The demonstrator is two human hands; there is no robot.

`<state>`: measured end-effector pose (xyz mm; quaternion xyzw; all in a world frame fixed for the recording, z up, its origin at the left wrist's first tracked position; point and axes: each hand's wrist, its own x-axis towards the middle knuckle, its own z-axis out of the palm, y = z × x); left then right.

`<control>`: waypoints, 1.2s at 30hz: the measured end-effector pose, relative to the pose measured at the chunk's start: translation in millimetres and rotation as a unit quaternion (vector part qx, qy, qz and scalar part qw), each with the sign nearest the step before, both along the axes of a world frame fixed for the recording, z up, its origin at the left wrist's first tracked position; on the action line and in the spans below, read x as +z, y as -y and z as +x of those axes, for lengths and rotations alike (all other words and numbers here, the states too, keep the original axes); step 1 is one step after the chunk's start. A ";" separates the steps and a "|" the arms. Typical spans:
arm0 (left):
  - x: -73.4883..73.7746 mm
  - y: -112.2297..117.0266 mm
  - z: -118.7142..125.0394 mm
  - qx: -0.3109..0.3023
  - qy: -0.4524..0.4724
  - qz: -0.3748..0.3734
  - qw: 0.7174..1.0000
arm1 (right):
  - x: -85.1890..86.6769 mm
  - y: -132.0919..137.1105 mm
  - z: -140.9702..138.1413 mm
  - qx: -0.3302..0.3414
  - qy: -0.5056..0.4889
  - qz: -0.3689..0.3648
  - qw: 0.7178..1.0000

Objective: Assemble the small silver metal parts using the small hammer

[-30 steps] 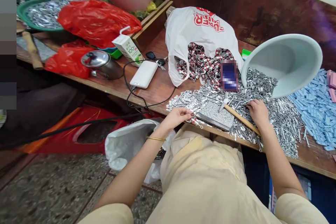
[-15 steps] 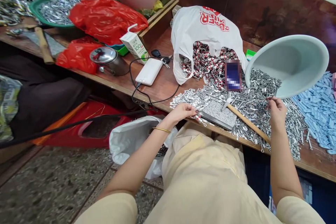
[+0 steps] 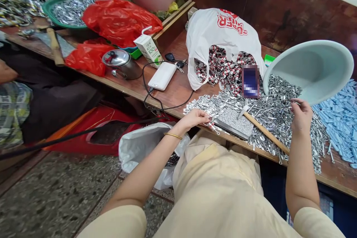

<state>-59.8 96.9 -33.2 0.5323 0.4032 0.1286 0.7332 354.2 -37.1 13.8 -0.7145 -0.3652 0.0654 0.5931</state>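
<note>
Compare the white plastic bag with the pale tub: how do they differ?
The white plastic bag is limp and creased; the pale tub is smooth and round-rimmed. The bag bears red lettering; the tub shows none. The bag holds red-and-silver pieces; the tipped tub has plain metal parts at its mouth. Both are open.

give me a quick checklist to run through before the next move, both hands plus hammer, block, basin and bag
1. Left hand grip on the red-and-silver piece: ok, pinched.
2. Right hand holding a piece: cannot tell, too small to make out.
3. Hammer out of both hands: ok.
4. Speckled block free of tools: not ok, the hammer's head overlaps its far edge.
5. Grey basin upright: not ok, tilted over loose metal pieces.
6. White bag open: ok, contents show.
</note>
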 end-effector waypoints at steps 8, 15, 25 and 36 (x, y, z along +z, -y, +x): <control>-0.4 -6.9 10.2 -0.014 -0.042 0.054 0.998 | 12.7 -4.7 -98.6 0.254 -0.066 -0.085 0.961; -4.4 -7.5 12.5 -0.029 -0.040 0.072 0.996 | -34.7 -52.7 -206.6 0.462 -0.057 -0.160 0.870; -13.7 -8.6 11.2 -0.037 -0.023 0.086 0.995 | -46.7 -56.7 -214.4 0.433 0.032 -0.130 0.891; -10.3 -7.0 11.2 -0.035 -0.015 0.087 0.995 | -48.4 -46.1 -224.2 0.396 0.134 -0.120 0.901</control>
